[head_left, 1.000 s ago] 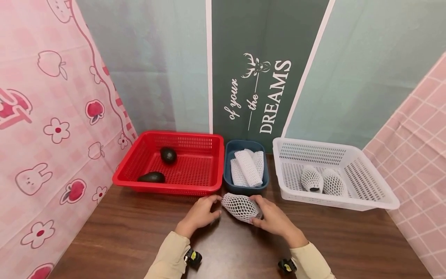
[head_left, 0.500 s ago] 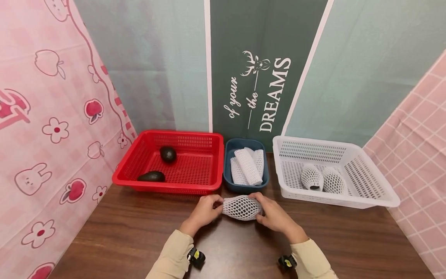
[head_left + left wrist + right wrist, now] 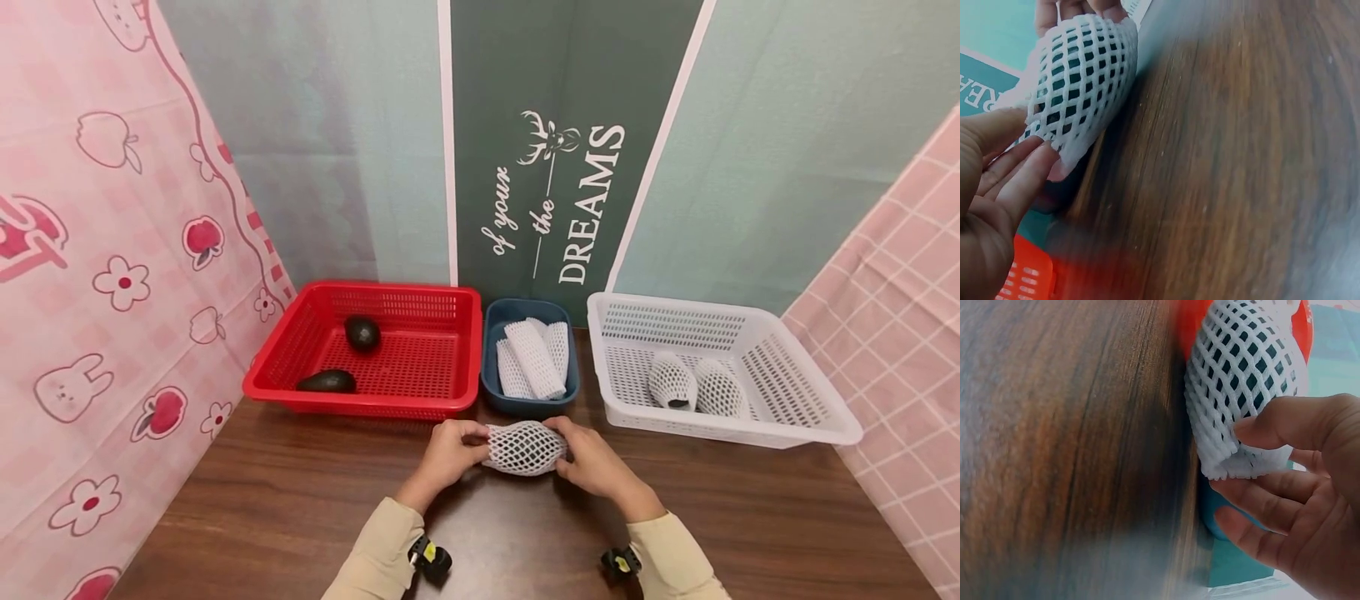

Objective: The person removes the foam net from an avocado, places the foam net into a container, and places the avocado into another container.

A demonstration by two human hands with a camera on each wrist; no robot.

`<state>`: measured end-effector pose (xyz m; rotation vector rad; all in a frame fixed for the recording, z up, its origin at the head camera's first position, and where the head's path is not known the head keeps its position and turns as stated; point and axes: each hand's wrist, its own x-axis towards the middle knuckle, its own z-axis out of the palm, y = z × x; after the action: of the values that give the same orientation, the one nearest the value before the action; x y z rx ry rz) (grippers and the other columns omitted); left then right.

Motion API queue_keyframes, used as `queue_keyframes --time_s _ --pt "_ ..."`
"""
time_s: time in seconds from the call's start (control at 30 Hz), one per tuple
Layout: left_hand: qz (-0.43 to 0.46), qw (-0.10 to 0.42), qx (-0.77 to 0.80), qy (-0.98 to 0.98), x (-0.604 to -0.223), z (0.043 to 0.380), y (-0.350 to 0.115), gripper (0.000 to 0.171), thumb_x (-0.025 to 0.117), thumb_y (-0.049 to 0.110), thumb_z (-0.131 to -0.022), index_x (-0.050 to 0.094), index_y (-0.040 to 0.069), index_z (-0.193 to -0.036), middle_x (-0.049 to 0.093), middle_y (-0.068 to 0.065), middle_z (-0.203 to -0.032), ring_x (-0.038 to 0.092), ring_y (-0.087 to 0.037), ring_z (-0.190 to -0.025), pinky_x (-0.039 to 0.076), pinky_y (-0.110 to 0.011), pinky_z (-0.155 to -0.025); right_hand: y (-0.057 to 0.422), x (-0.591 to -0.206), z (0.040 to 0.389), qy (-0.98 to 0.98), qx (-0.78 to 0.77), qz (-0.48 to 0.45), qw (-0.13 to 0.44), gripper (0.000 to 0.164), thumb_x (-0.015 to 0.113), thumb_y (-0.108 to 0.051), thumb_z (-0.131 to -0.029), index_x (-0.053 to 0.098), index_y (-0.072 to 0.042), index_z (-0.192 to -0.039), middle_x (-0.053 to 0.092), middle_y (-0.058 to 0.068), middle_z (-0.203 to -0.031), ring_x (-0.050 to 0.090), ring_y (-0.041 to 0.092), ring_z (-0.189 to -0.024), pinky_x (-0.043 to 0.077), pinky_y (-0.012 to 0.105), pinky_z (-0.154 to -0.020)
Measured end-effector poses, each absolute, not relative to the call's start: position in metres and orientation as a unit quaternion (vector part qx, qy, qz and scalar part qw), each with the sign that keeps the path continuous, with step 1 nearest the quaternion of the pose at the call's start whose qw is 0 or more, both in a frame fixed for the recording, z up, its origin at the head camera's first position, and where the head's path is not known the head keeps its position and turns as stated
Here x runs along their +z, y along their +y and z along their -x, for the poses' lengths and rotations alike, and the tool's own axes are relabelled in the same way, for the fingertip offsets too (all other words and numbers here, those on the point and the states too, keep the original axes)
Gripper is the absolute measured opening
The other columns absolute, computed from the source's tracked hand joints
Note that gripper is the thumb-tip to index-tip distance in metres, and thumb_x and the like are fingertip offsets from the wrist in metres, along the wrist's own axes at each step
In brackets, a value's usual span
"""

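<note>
A dark avocado (image 3: 1074, 78) lies inside a white foam mesh sleeve (image 3: 522, 448), its skin showing through the holes. Thumb and fingers of my left hand (image 3: 450, 452) pinch the sleeve's left end. At the right end my right hand (image 3: 596, 458) grips the sleeve, thumb on the near side; in the right wrist view the sleeve's rim (image 3: 1235, 467) sits between thumb and fingers. The sleeved avocado is held level, close over the brown table (image 3: 517, 542), in front of a blue bin (image 3: 531, 408).
A red basket (image 3: 367, 402) at left holds two bare avocados (image 3: 363, 333). Folded foam sleeves (image 3: 534, 358) fill the blue bin. In the white basket (image 3: 720, 429) at right lie two sleeved avocados (image 3: 672, 382). Printed cloths hang behind and at both sides.
My left hand has moved right and closed on the sleeve's left end. The sleeved avocado has turned from slanted to level and shifted slightly right, with my right hand still at its end.
</note>
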<state>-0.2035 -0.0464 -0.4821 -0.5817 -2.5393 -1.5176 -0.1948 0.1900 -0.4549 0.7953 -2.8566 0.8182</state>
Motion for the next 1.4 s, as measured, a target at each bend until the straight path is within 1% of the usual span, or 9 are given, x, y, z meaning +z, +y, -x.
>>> queue_keyframes --time_s 0.2,0.27,0.43,0.5,0.63,0.87,1.1,1.27,1.4 --pt "0.205 0.037 -0.515 -0.832 -0.483 0.202 -0.041 0.022 0.07 0.006 -0.061 0.067 0.008 -0.083 0.063 0.002 -0.083 0.058 -0.014 -0.077 0.045 -0.024 -0.067 0.191 -0.455 0.195 -0.93 0.264 -0.254 0.037 0.049 0.063 0.0 -0.064 0.05 -0.01 -0.111 0.056 -0.001 -0.1 0.052 0.011 -0.085 0.042 0.031 -0.071" --pt "0.215 0.012 -0.536 -0.817 -0.473 0.197 -0.039 0.025 0.069 0.002 -0.061 0.066 0.005 -0.086 0.063 -0.002 -0.084 0.058 -0.018 -0.079 0.046 -0.03 -0.069 0.191 -0.456 0.195 -0.931 0.261 -0.252 0.042 0.049 0.063 0.0 -0.064 0.05 -0.01 -0.11 0.057 -0.001 -0.098 0.052 0.011 -0.084 0.042 0.031 -0.07" --pt "0.228 -0.034 -0.58 -0.782 -0.461 0.19 -0.035 0.031 0.064 -0.011 -0.061 0.061 -0.004 -0.092 0.062 -0.015 -0.087 0.059 -0.025 -0.081 0.047 -0.031 -0.066 0.19 -0.459 0.194 -0.932 0.259 -0.245 0.057 0.045 0.063 -0.001 -0.064 0.052 -0.011 -0.107 0.058 -0.002 -0.094 0.053 0.011 -0.082 0.043 0.03 -0.069" --pt "0.231 -0.031 -0.575 -0.785 -0.462 0.189 -0.035 0.032 0.061 -0.014 -0.061 0.059 -0.005 -0.091 0.061 -0.015 -0.087 0.059 -0.024 -0.081 0.047 -0.025 -0.064 0.19 -0.459 0.193 -0.932 0.262 -0.241 0.064 0.043 0.063 -0.002 -0.064 0.053 -0.011 -0.105 0.058 -0.003 -0.093 0.053 0.011 -0.081 0.043 0.03 -0.068" --pt "0.246 -0.014 -0.56 -0.791 -0.458 0.185 -0.037 0.035 0.054 -0.017 -0.059 0.058 -0.006 -0.092 0.06 -0.016 -0.088 0.059 -0.024 -0.081 0.046 -0.023 -0.063 0.189 -0.461 0.193 -0.931 0.267 -0.235 0.078 0.04 0.064 -0.003 -0.064 0.056 -0.011 -0.103 0.059 -0.003 -0.091 0.054 0.01 -0.079 0.044 0.03 -0.068" --pt "0.257 0.0 -0.507 -0.823 -0.487 0.2 -0.035 0.032 0.058 -0.012 -0.058 0.055 0.005 -0.085 0.058 -0.002 -0.08 0.056 -0.013 -0.074 0.044 -0.021 -0.061 0.19 -0.463 0.193 -0.93 0.272 -0.23 0.089 0.04 0.064 -0.002 -0.063 0.057 -0.012 -0.101 0.06 -0.004 -0.088 0.054 0.009 -0.075 0.043 0.029 -0.065" --pt "0.262 0.006 -0.504 -0.823 -0.488 0.2 -0.034 0.027 0.058 -0.01 -0.057 0.047 0.003 -0.078 0.049 -0.003 -0.075 0.051 -0.017 -0.071 0.044 -0.023 -0.058 0.192 -0.464 0.194 -0.93 0.275 -0.226 0.093 0.038 0.065 -0.002 -0.063 0.059 -0.014 -0.098 0.06 -0.006 -0.085 0.053 0.006 -0.072 0.043 0.028 -0.064" --pt "0.258 -0.003 -0.515 -0.818 -0.489 0.199 -0.034 0.028 0.058 -0.011 -0.057 0.048 0.004 -0.079 0.051 -0.003 -0.078 0.052 -0.017 -0.074 0.046 -0.022 -0.06 0.193 -0.463 0.195 -0.93 0.274 -0.225 0.096 0.034 0.066 -0.003 -0.063 0.06 -0.015 -0.094 0.059 -0.008 -0.082 0.052 0.004 -0.068 0.043 0.024 -0.06" --pt "0.262 -0.01 -0.523 -0.811 -0.485 0.198 -0.036 0.03 0.058 -0.012 -0.059 0.051 0.003 -0.084 0.053 -0.006 -0.082 0.054 -0.022 -0.076 0.046 -0.023 -0.062 0.196 -0.46 0.195 -0.926 0.284 -0.23 0.096 0.028 0.068 -0.003 -0.063 0.062 -0.017 -0.086 0.058 -0.011 -0.074 0.05 0.001 -0.061 0.042 0.021 -0.054"
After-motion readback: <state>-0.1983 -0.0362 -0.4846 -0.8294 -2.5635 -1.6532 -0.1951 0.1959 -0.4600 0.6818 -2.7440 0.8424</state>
